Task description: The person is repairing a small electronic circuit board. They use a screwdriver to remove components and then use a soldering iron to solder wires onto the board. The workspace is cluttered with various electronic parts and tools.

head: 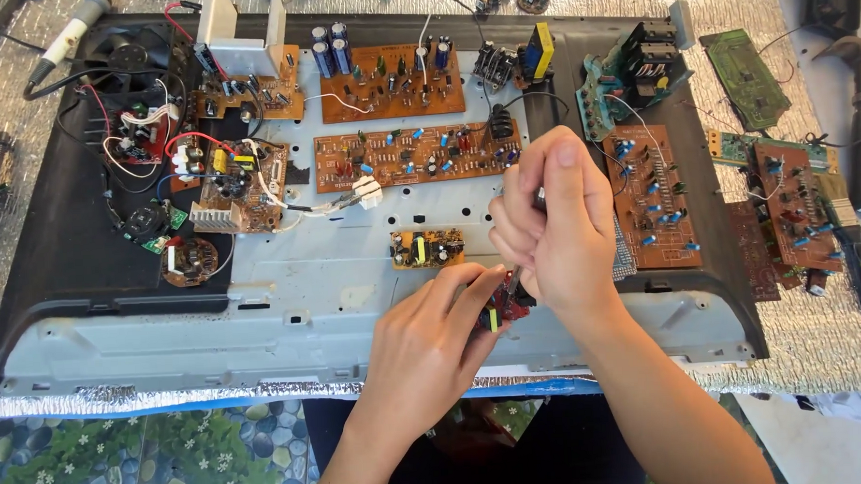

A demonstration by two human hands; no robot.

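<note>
Small red circuit board (504, 305), carrying a yellow component, sits at about 5 o'clock from the middle of the view, on the grey metal chassis (289, 316) near its front edge. Going left to right: at 10 o'clock a black fan (130, 54) and a tangle of red and white wires lie on the black housing, next to a brown board with a finned heatsink (239, 187) and a round brown board (189, 261) below it; at 12 o'clock two long orange-brown boards (403, 156) studded with capacitors lie one above the other, with a small board (427, 248) just under them. The left hand (433, 341) comes up from 6 o'clock, fingers curled and pinching the near edge of the red board, steadying it flat. The right hand (551, 222) is closed in a fist around a slim tool (515, 279), apparently a screwdriver or probe, whose tip meets the red board's top; the handle is mostly hidden in the fingers. At 3 o'clock more brown boards (651, 198) and green ones (745, 78) lie loose on the foil-covered bench (832, 350). Judging from this, the work on the red board is under way and not finished: the tool is engaged, the board is not yet joined by wires to its neighbours, and whether it is fastened down I cannot tell.
</note>
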